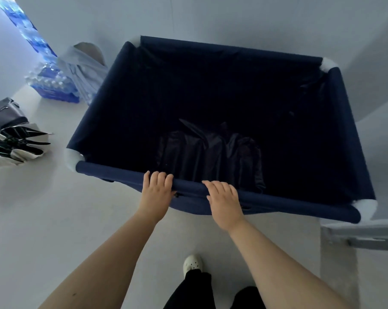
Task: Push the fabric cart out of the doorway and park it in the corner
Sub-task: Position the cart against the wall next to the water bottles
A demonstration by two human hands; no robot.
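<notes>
Both forearms are bare all the way to the frame's lower edge, with no sleeve, watch or bracelet on them, and the left hand (156,192) and right hand (225,202) wear no gloves or rings. The fingers (160,177) are short, their nails plain. Lower down, black trousers (189,291) cover the legs, and one foot wears a white clog-style shoe (192,263) with round holes across its toe.
</notes>
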